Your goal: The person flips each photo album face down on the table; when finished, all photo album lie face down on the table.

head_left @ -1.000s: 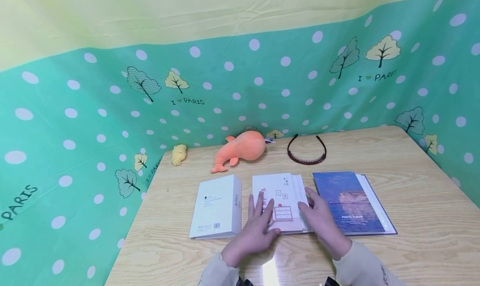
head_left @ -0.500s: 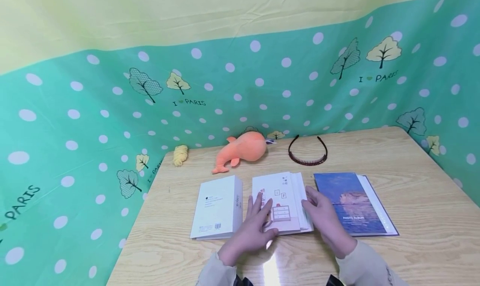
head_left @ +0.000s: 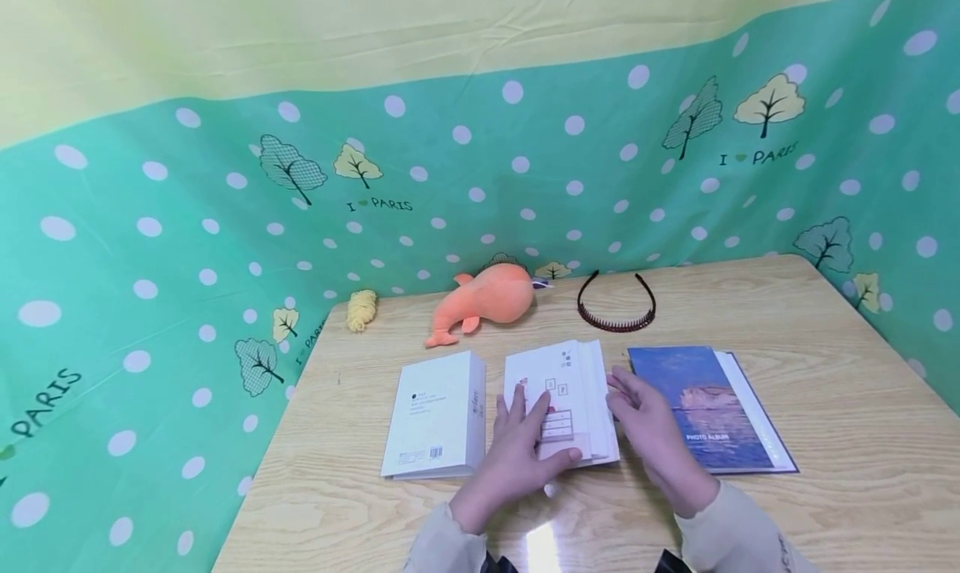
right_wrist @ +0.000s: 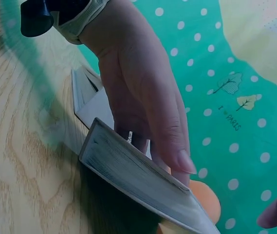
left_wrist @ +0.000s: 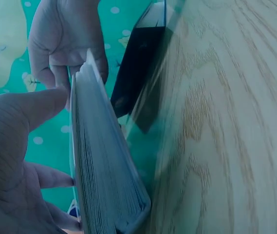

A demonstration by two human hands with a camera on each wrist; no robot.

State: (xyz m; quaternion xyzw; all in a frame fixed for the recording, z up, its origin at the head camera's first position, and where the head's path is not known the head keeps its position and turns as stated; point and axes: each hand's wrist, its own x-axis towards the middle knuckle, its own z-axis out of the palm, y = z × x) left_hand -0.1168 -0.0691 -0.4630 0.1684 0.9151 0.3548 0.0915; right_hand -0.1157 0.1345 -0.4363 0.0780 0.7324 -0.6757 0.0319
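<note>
A thick white stack of pages (head_left: 573, 381) lies mid-table, its top sheet printed with small furniture drawings. My left hand (head_left: 528, 439) grips it, fingers flat on top and the thumb hooked under its raised near edge. In the left wrist view the stack (left_wrist: 104, 170) shows edge-on beside my thumb (left_wrist: 26, 112). My right hand (head_left: 637, 406) rests at the stack's right edge with straight fingers touching it. The right wrist view shows the stack (right_wrist: 138, 175) tilted up off the wood under the left hand (right_wrist: 138, 92).
A white box (head_left: 435, 414) sits left of the stack, a blue photo album (head_left: 697, 406) right of it. At the back lie an orange whale plush (head_left: 487, 298), a dark headband (head_left: 615, 310) and a yellow yarn bundle (head_left: 360, 309). A green dotted cloth rings the wooden table (head_left: 825, 406).
My left thumb has slid under the stack's near edge and lifted it slightly. The right hand has shifted a little forward along the right edge.
</note>
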